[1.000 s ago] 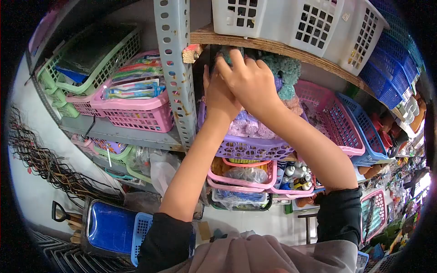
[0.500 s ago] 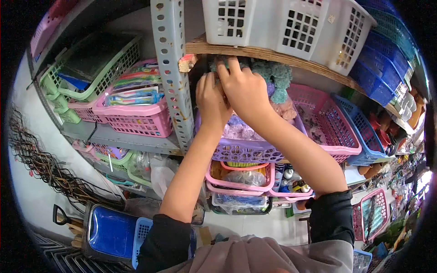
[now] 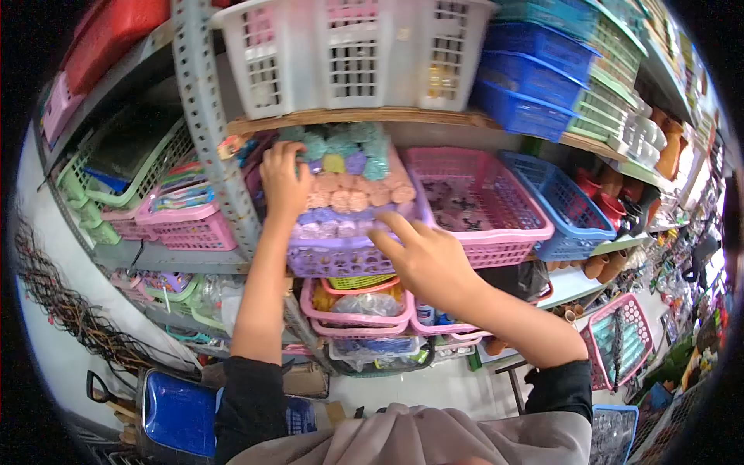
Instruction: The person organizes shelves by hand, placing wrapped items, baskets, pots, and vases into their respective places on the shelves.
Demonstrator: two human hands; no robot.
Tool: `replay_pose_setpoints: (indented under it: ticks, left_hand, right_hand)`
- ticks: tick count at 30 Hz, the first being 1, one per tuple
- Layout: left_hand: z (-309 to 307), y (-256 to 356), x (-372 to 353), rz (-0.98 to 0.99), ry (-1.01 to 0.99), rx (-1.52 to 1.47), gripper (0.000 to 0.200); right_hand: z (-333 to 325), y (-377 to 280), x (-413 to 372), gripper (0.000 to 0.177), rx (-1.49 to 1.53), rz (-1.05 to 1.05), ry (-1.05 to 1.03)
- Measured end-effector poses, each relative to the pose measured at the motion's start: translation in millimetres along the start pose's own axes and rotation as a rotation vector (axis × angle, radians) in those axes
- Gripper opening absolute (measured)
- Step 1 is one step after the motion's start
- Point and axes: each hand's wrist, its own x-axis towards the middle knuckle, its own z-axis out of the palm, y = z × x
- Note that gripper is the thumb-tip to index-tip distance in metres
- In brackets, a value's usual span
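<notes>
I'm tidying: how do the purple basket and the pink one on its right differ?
The purple basket is packed with colourful bundles; the pink basket is far emptier. The pink basket's inner walls show plainly; the purple basket's are mostly hidden. Both have openwork sides.

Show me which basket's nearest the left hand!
The purple rectangular plastic basket, packed with colourful bundles; the pink plastic basket and blue plastic basket sit farther right.

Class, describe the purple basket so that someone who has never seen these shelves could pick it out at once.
Find the perforated metal post, then the wooden board to its right, under a large white basket. The purple basket sits just below that board, left of a pink basket. Unlike that neighbour, it is purple and packed with teal, peach and lilac bundles.
</notes>
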Motion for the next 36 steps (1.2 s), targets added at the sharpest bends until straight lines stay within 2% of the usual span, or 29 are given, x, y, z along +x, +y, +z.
replay_pose_setpoints:
  ticks: [3, 5, 7, 11, 15, 19, 21, 22, 23, 26, 30, 32, 36]
  left_hand:
    - [-1.2, 8.9, 2.7, -0.002, -0.055, -0.016, 0.019]
    - [-13.7, 45.9, 3.6, -0.036, -0.009, -0.080, 0.018]
    - [-17.9, 101.6, -9.0, -0.103, 0.050, -0.185, 0.014]
    - [-11.9, 259.0, -63.7, -0.183, -0.067, -0.581, 0.009]
    - [22.6, 409.6, -109.2, -0.136, -0.407, -1.027, 0.009]
    - [52.5, 542.3, -155.9, -0.075, -0.673, -1.351, 0.011]
    - [58.1, 594.0, -178.0, -0.044, -0.936, -1.463, 0.012]
    - [59.0, 616.5, -189.7, -0.167, -1.148, -1.558, 0.014]
    - [65.6, 636.3, -201.2, -0.145, -1.257, -1.553, 0.013]
    - [84.9, 684.8, -233.7, 0.051, -1.172, -1.583, 0.014]
    - [110.9, 726.6, -261.6, -0.015, -1.313, -1.678, 0.015]
    - [122.0, 741.4, -261.2, -0.008, -1.388, -1.665, 0.016]
    - [162.5, 778.8, -275.7, 0.033, -1.364, -1.627, 0.018]
  right_hand:
    - [-45.3, 21.2, -78.3, 0.038, 0.092, 0.135, -0.116]
    - [-64.8, 40.5, -138.0, 0.027, 0.144, 0.196, -0.032]
    - [-87.7, 54.7, -200.5, 0.018, 0.206, 0.416, -0.017]
    - [-123.4, 76.7, -328.8, 0.019, 0.316, 0.926, -0.011]
    - [-150.7, 77.2, -433.9, 0.016, 0.141, 1.241, 0.141]
    - [-176.2, 74.6, -524.3, 0.016, -0.007, 1.536, 0.230]
    - [-179.1, 73.9, -572.7, 0.018, -0.066, 1.651, 0.217]
    - [-180.6, 74.1, -591.9, 0.018, -0.084, 1.718, 0.188]
    - [-181.5, 74.4, -608.8, 0.018, -0.085, 1.771, 0.201]
    - [-171.5, 80.5, -650.7, 0.017, -0.215, 1.772, 0.228]
    - [-152.7, 98.8, -683.0, 0.021, -0.430, 1.746, 0.097]
    - [-143.8, 113.0, -694.2, 0.027, -0.430, 1.848, -0.114]
    - [-115.9, 138.3, -725.9, 0.039, -0.547, 1.856, -0.222]
